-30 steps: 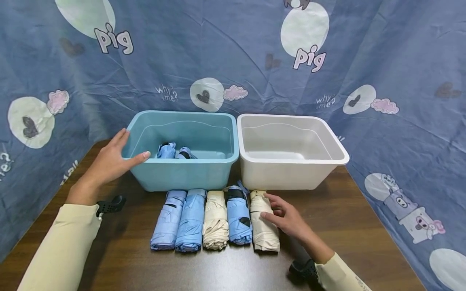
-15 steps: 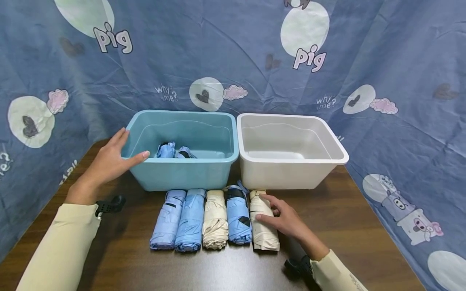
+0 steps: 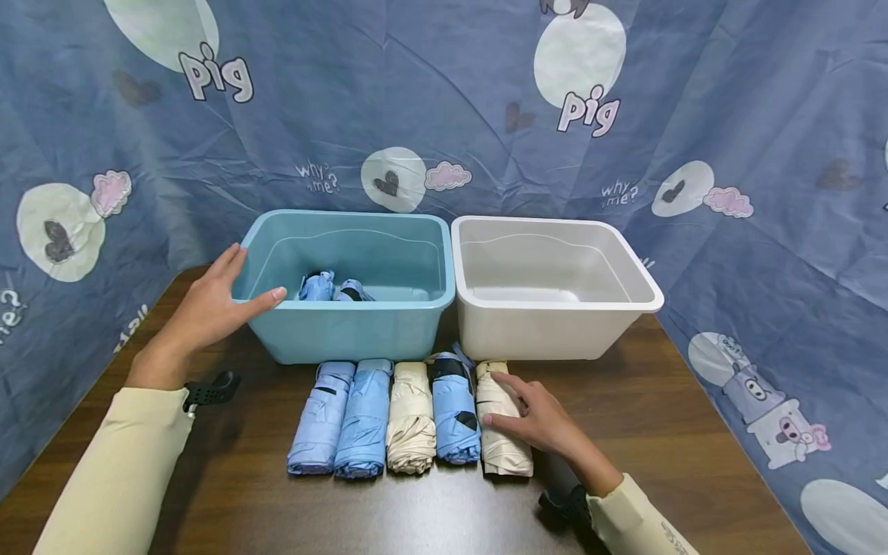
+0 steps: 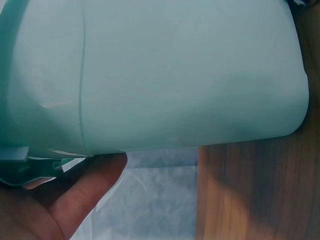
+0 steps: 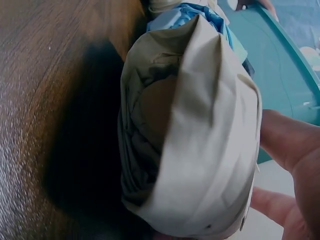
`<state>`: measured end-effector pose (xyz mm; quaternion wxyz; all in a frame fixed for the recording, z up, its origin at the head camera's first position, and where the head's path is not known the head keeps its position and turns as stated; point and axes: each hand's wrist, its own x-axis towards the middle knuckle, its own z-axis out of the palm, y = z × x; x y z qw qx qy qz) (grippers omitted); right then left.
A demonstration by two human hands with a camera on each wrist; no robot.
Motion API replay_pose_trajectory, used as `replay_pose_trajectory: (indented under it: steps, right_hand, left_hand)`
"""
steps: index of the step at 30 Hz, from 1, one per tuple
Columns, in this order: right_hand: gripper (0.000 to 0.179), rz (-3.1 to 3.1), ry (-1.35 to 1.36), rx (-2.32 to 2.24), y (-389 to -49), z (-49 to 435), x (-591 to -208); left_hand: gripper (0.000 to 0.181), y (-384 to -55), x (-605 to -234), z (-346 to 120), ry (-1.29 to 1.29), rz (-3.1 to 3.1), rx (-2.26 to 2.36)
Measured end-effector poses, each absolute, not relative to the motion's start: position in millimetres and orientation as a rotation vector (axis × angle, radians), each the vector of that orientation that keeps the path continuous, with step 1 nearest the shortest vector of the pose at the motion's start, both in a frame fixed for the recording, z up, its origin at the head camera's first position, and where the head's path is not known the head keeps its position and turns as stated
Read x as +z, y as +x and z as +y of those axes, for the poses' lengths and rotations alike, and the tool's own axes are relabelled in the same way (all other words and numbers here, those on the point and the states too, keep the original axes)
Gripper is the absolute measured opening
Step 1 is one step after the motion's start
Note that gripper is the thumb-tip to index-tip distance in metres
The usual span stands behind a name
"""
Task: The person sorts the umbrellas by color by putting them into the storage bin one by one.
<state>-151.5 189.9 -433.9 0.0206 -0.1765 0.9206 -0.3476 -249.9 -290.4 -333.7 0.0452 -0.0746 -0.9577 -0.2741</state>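
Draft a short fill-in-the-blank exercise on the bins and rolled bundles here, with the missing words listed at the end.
1. In the head view, a row of _____ rolled bundles lies on the table.
2. The _____ grip rests on the teal bin.
3. Inside that bin, _____ blue bundles show.
4. The bundle directly beside the cream bundle under the right grip is coloured _____ and black.

Missing words: five; left; two; blue.

The sleeves (image 3: 121, 462) are pale yellow; black devices (image 3: 213, 390) sit at both wrists; the right sleeve (image 3: 627, 512) bears grey markings (image 3: 674, 537).
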Motion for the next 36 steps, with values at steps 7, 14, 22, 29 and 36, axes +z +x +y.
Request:
replay_pose_trajectory:
  steps: [7, 14, 22, 29, 36]
  right_hand:
    - [0.073, 2.8, -0.388, -1.121, -151, 183, -434]
    - [0.069, 2.786, -0.411, -1.163, -152, 183, -434]
    - [0.06, 2.746, -0.517, -1.198, -153, 188, -436]
    - [0.057, 2.713, -0.478, -1.277, -154, 191, -438]
    - [0.056, 2.722, -0.473, -1.284, -153, 195, -435]
  left_hand:
    - [0.105, -252, -336, -293, -0.229, -2.93, -0.825]
    - [0.104, -253, -336, -292, -0.237, -2.919, -0.824]
    - [0.103, -253, -337, -294, -0.257, -2.917, -0.828]
    - [0.104, -254, -337, -294, -0.25, -2.925, -0.822]
    - [0.105, -253, -336, -292, -0.244, -2.924, -0.827]
